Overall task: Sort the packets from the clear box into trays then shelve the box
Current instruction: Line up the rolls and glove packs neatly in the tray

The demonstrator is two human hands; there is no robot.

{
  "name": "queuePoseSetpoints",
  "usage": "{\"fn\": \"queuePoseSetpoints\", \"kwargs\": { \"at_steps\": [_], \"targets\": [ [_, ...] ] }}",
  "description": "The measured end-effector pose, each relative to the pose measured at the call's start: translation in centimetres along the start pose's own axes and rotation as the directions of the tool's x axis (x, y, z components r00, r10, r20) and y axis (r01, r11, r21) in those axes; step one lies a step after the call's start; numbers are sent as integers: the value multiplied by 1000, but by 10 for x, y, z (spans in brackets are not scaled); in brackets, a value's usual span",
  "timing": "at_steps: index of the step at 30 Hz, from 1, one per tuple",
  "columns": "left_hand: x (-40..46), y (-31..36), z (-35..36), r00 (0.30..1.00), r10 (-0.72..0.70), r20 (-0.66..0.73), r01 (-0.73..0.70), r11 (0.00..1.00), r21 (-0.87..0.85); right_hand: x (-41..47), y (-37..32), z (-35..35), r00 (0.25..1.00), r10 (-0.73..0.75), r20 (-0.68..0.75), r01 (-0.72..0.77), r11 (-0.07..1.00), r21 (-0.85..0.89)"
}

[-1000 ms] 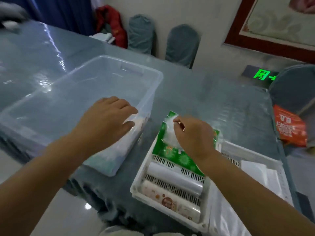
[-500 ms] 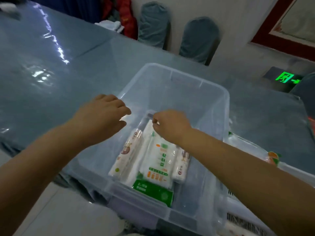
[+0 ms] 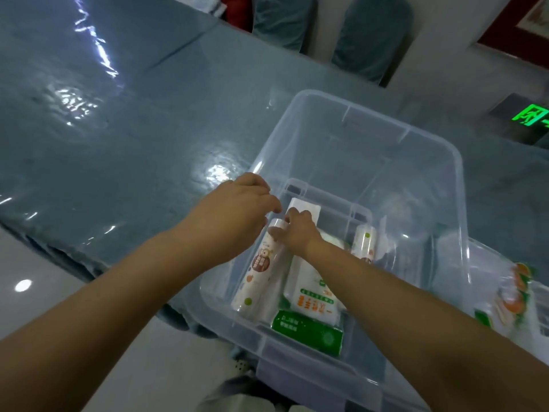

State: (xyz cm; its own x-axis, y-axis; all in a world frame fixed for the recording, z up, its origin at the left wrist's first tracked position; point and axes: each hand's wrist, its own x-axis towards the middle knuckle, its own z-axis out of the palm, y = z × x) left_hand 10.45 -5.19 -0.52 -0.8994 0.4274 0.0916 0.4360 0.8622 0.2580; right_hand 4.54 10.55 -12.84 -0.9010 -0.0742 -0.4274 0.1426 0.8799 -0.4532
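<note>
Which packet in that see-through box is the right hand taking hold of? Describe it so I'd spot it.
Look inside the clear box on the grey-blue table. Along its left wall lies a white roll packet, with the right hand gripping its far end. Unlike the flat green-and-white packets beside it, it is cylindrical, with a round brown label.

A glossy blue-grey counter (image 3: 142, 120) fills the left. Beyond it stand two covered chairs (image 3: 371, 37), a green lit sign (image 3: 531, 118) glows at right, and pale floor (image 3: 44, 281) shows below.
</note>
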Motion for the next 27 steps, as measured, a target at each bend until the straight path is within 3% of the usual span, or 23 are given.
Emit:
{"fn": "queuePoseSetpoints", "kwargs": {
  "at_steps": [5, 9, 12, 15, 19, 24, 27],
  "targets": [
    [1, 2, 1, 1000, -4, -2, 4, 1000, 7, -13, 12, -25, 998, 69, -11, -65, 974, 217],
    [2, 7, 2, 997, 82, 10, -82, 957, 279, -32, 19, -58, 995, 80, 63, -95, 948, 303],
    [11, 22, 1, 984, 144, 102, -171, 918, 356, -49, 20, -88, 999, 19, -30, -10, 957, 289],
    [27, 43, -3, 977, 139, 164, -177, 952, 249, -73, 25, -130, 976, -53, -213, 121, 940, 319],
    [60, 92, -9, 992, 96, 86, -91, 994, -57, -119, 46, -191, 923, -123, -365, 314, 789, 528],
    [95, 174, -12, 988, 121, -96, -130, 987, -92, -172, 101, -243, 841, -129, -525, 461, 679, 571],
    [107, 228, -14, 966, 187, -178, -210, 970, -122, -199, 150, -266, 804, -97, -587, 534, 553, 640]
  ]
}}
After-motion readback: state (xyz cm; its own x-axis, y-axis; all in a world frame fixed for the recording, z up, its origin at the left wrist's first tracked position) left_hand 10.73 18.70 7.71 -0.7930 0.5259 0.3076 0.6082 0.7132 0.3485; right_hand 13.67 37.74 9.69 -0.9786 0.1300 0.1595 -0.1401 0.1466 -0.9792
